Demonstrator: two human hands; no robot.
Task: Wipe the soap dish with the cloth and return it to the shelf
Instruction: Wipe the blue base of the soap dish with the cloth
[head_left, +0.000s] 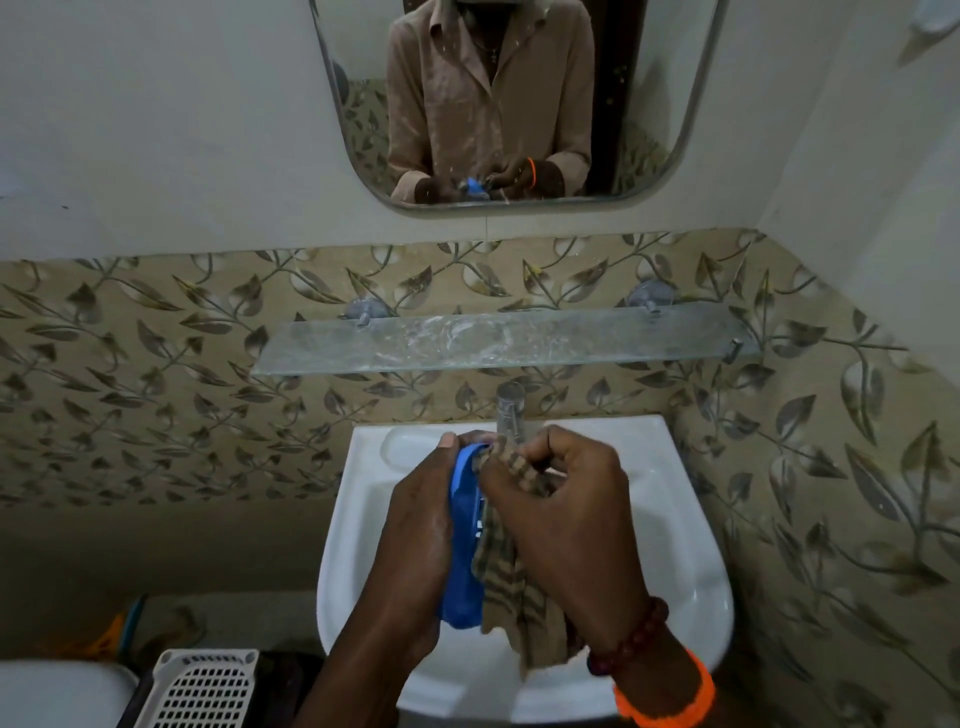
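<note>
Over white sink (691, 519): left hand (415, 551) gripping blue soap dish (464, 561), right hand (566, 514) pinching striped cloth (519, 587).

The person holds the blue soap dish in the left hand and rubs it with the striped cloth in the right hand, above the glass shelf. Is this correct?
Not quite. The head view shows the left hand holding the blue soap dish and the right hand rubbing it with the striped cloth, but above the white sink, not the glass shelf.

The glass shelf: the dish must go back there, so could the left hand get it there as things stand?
Probably yes. The left hand holds the blue soap dish over the sink, and the glass shelf just above looks bare, though the tap stands between.
</note>
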